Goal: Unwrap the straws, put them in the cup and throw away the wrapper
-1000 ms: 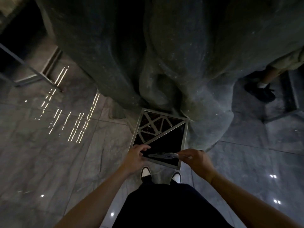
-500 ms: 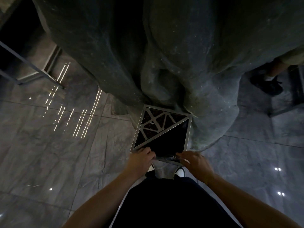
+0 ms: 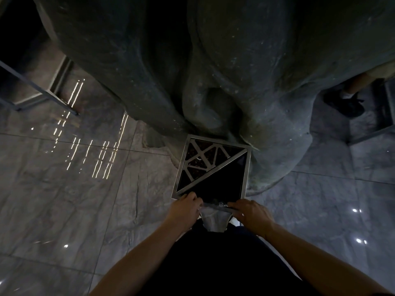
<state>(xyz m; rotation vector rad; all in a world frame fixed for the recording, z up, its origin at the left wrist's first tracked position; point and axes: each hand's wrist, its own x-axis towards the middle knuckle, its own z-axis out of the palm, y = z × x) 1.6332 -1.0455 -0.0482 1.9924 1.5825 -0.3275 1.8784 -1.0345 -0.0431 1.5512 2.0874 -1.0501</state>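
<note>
At the bin (image 3: 245,167) on glossy grey floor tiles (image 3: 64,199).
My left hand (image 3: 184,207) and right hand (image 3: 251,213) pinch what seems a clear wrapper (image 3: 215,204) between them.

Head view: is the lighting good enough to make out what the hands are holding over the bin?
Head view: dim and underexposed; the bin opening reads as plain black, ceiling lights glare off the glossy floor, and only a faint glint shows between left hand and right hand, so the item stays unidentifiable.

Bin (image 3: 245,174) front half open below hands; back half barred, rock (image 3: 213,60) behind.
</note>
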